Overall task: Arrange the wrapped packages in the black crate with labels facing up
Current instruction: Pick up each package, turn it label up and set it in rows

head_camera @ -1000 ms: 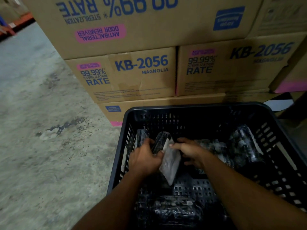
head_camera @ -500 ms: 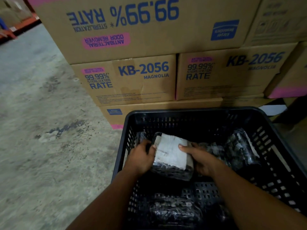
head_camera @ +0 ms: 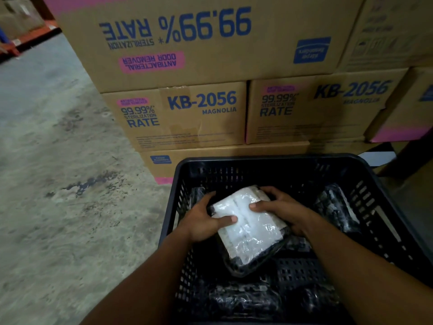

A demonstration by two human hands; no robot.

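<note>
A black slatted crate stands on the floor below me. Both hands hold one wrapped package over its middle, the white label side turned up and tilted toward me. My left hand grips its left edge with the thumb on the label. My right hand holds the far right edge, fingers on top. Another dark wrapped package leans against the right wall, one sits at the far left behind my left hand, and more lie along the near side.
Stacked cardboard boxes printed KB-2056 stand right behind the crate. Stained concrete floor spreads to the left. An orange rack beam shows at the far upper left.
The package stood on edge between my hands a second ago; it has been turned label side up and lifted toward me. The camera has moved closer to the crate.
</note>
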